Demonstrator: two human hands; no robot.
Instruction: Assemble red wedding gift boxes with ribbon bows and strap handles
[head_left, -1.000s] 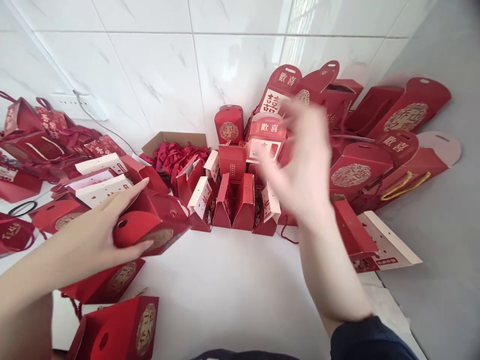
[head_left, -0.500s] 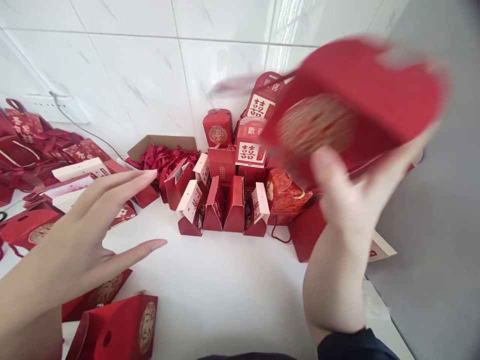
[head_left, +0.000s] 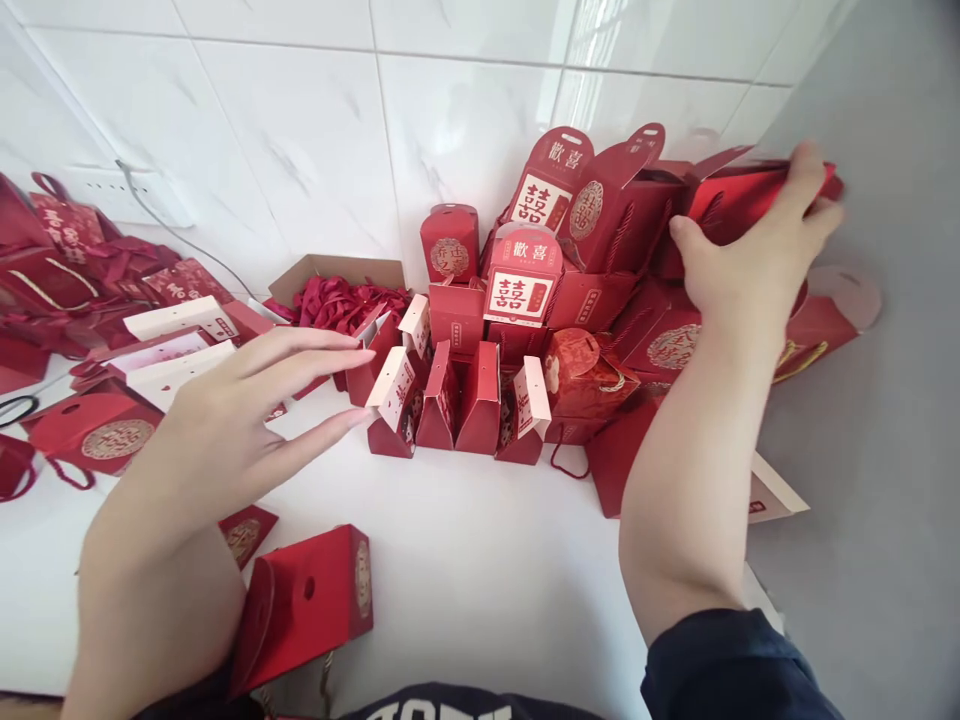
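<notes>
In the head view, our right hand (head_left: 750, 260) spans a red box (head_left: 739, 198) atop the stack at right.
Its thumb and fingers spread to either side of the box; we cannot tell how firmly they press. Our left hand (head_left: 214, 430) is spread, thumb apart from fingers, near a white-topped box (head_left: 391, 385). Behind, an open cardboard carton (head_left: 367, 268) holds crumpled red ribbon (head_left: 337, 305). We cannot see inside the holed box (head_left: 319, 595) lying on the white table (head_left: 450, 560) near our left forearm.
</notes>
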